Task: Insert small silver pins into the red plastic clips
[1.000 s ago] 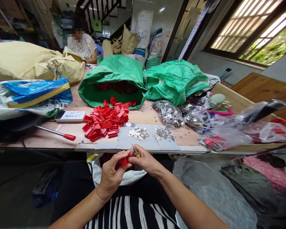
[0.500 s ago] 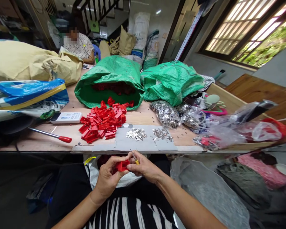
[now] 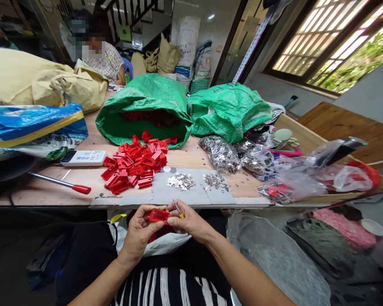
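Observation:
Above my lap, my left hand (image 3: 139, 231) grips a red plastic housing (image 3: 158, 215) between thumb and fingers, its hollow side facing up toward me. My right hand (image 3: 187, 219) is closed on a thin metal tool with a yellow handle (image 3: 181, 215), its tip pointing up; its fingertips meet the right end of the housing. Below the hands a white sack (image 3: 175, 244) lies open with red pieces inside. On the table ahead, a heap of red housings (image 3: 135, 165) lies left of two piles of small metal parts, a bright pile (image 3: 181, 181) and a duller pile (image 3: 216, 182).
A green sack (image 3: 143, 95) with red pieces inside lies behind the heap. Bags of metal parts (image 3: 220, 153) sit to the right, beside a wooden tray (image 3: 309, 131) of plastic bags. A red-tipped lever (image 3: 81, 189) projects at left. Another person (image 3: 105, 61) sits beyond the table.
The red housing has turned so its hollow inside now shows, and it has shifted slightly left and up with my left hand. The tool stays in my right hand.

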`<state>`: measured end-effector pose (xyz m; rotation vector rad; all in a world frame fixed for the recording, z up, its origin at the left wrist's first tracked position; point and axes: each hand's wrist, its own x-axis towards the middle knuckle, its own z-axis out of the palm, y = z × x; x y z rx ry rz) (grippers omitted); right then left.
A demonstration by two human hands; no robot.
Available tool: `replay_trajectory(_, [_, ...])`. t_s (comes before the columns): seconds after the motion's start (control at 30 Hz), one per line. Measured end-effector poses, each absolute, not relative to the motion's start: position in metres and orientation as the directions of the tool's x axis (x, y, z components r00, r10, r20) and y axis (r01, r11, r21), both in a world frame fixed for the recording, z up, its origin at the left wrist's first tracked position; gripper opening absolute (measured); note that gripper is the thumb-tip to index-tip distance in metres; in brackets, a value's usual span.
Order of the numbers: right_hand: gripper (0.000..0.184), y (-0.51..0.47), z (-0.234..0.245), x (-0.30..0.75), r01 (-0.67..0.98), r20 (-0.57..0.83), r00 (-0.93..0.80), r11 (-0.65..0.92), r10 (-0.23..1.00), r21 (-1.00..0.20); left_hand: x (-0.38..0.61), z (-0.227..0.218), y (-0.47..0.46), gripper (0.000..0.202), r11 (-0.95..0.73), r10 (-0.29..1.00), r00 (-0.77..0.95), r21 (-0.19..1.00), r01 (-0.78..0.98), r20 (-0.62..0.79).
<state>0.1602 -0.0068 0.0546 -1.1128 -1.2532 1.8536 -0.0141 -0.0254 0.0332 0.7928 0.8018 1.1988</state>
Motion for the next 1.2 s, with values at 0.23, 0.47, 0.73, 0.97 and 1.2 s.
replay_trajectory(0.23, [0.006, 0.042, 0.068, 0.179, 0.880, 0.083, -0.110, 0.136, 0.990, -0.456, -0.011, 0.036, -0.018, 0.032, 0.105, 0.994, 0.031, 0.918, -0.382, -0.100])
replay_trajectory(0.47, [0.011, 0.057, 0.061, 0.170, 0.973, 0.048, -0.107, 0.114, 0.993, -0.198, -0.018, 0.031, -0.017, 0.032, 0.097, 0.995, 0.009, 0.937, -0.335, -0.100])
replay_trajectory(0.73, [0.008, 0.059, 0.061, 0.173, 0.953, 0.069, -0.121, 0.135, 0.990, -0.272, -0.017, 0.033, -0.012, 0.033, 0.130, 0.990, 0.005, 0.903, -0.409, -0.140])
replay_trajectory(0.97, [0.005, 0.063, 0.063, 0.185, 0.808, 0.155, -0.113, 0.182, 0.981, -0.560, -0.012, 0.042, -0.007, 0.038, 0.212, 0.972, 0.038, 0.792, -0.573, -0.233])
replay_trajectory(1.2, [0.011, 0.044, 0.083, 0.173, 0.312, -0.141, -0.336, -0.032, 0.931, -0.950, -0.010, 0.045, -0.003, 0.051, 0.216, 0.974, 0.069, 0.791, -0.572, -0.217])
